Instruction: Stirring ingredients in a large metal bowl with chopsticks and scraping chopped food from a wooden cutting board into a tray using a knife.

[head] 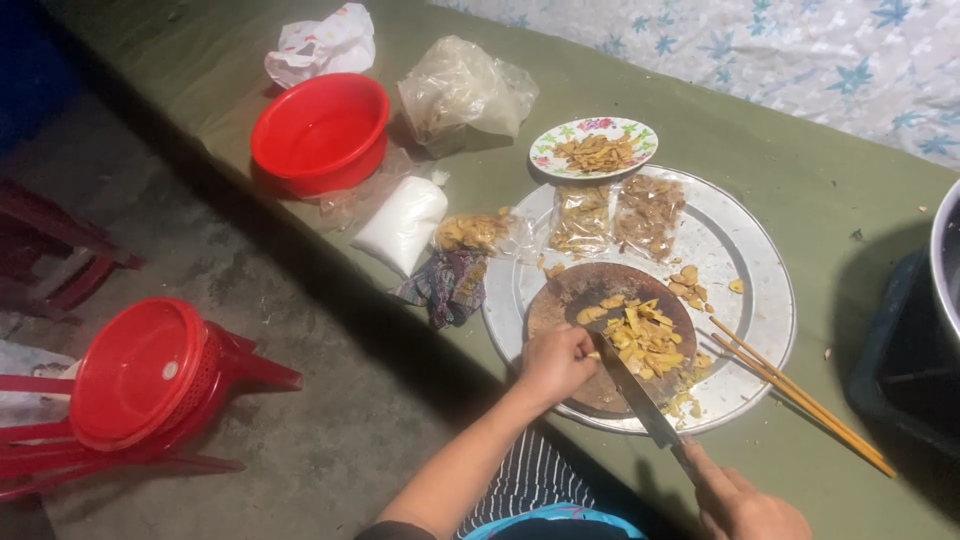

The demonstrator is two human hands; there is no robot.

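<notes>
I'm gripping the knife [640, 400] in my right hand [745, 505], my left hand [555, 362] curling on the cutting board [560, 300], green table [800, 180] beside concrete floor [300, 330].

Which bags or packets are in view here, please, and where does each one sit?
Two clear packets of brown pieces: top of the round metal tray.
Clear packet of yellow pieces: tray's left edge.
White filled bag: below the red bowl.
Large crumpled clear bag: right of the bowl.

Two clear snack packets [615, 215] lie at centre; a white bag [402, 222] left of them; a crumpled clear bag [462, 92] at upper centre.
</notes>
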